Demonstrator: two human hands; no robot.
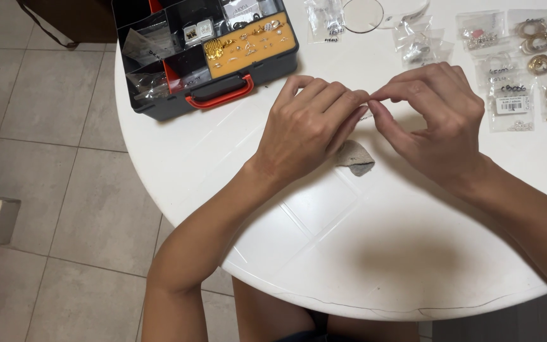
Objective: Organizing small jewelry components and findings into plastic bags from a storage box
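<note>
- Standing right by the table: closest to the person is just bare white round table [375, 266], with their knees tucked under the edge.
- A bit further in, both hands meet over the tabletop. The left hand [308, 123] and right hand [435, 120] are pinched together fingertip to fingertip, and between them there's something tiny and thin, looks like a fine chain or wire piece [366, 116], honestly too small to say which.
- Left fingers [349, 101] are curled and closed on one end, right fingers [387, 95] are pinched on the other. So both are gripping, neither one is loose.
- The little piece sits right at the pinch point, and its long axis seems to run roughly left-right, from one set of fingertips to the other. Neither hand is really nearer, both are touching it.
- Just below the fingertips, toward the person, a small grey scrap of cloth [354, 158] lies flat on the table, not touched by either hand.
- Beyond the left fingers, up and off to the left, an open dark organiser case [159, 104] with an orange handle and an orange tray of small gold bits.
- Beyond the right fingers, a spread of small clear bags [511, 95] holding gold hoops and findings, well apart from the hands.
- Straight past the fingertips, a clear round disc [362, 14] near the far edge.
</note>
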